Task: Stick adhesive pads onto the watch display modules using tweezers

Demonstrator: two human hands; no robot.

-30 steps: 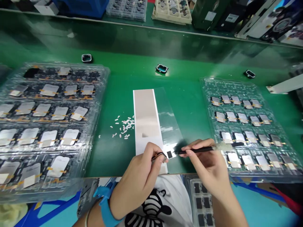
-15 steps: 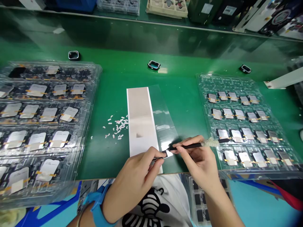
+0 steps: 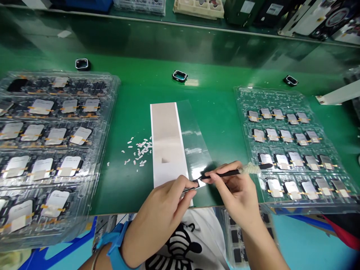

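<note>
My left hand (image 3: 165, 202), a blue band at its wrist, pinches a small, flat dark part (image 3: 194, 187) between thumb and forefinger near the table's front edge. Most of that part is covered by the fingers. In my right hand (image 3: 236, 187) is a slim black pointed tool (image 3: 227, 173), wrapped with pale material toward its back end. Its tip meets or nearly meets the dark part; I cannot tell which. Beneath the hands lie a white-edged beige sheet (image 3: 165, 131) and a clear film (image 3: 194, 140) along its right side.
Clear trays of flat, silvery parts stand left (image 3: 108, 123) and right (image 3: 240, 108). Small white scraps (image 3: 143, 149) lie beside the sheet. Three dark watch-like frames, one in the middle (image 3: 179, 76), sit farther back. A shelf (image 3: 168, 23) crosses behind, holding boxes and trays.
The view has shifted slightly. The part in my left fingers seems tilted a little differently; both hands keep their grips and stay nearly in place.
</note>
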